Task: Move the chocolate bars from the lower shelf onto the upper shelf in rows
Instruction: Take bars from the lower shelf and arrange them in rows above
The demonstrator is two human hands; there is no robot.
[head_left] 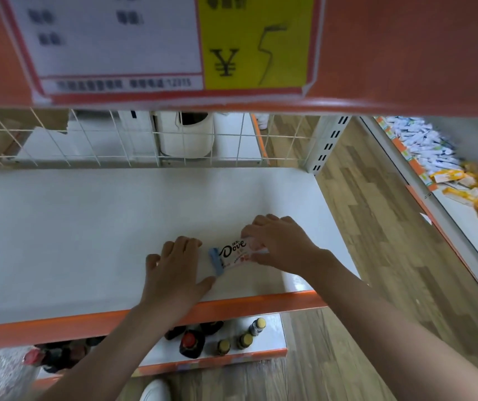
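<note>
Chocolate bar (233, 254) flat on upper shelf (87, 227), long axis left-right; right hand (278, 244) pinching its right end, left hand (177, 264) flat, fingers relaxed, beside its left end.

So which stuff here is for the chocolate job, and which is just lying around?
For the job: Dove bar, white shelf, right hand holding the bar, left hand flat beside it.

Lying around: bottles below, price sign, yellow packets on the next shelf.

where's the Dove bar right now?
In the head view, the Dove bar lies flat on the white shelf, right of centre near its orange front edge, between the left hand and the right hand, which grips its right end.
</note>
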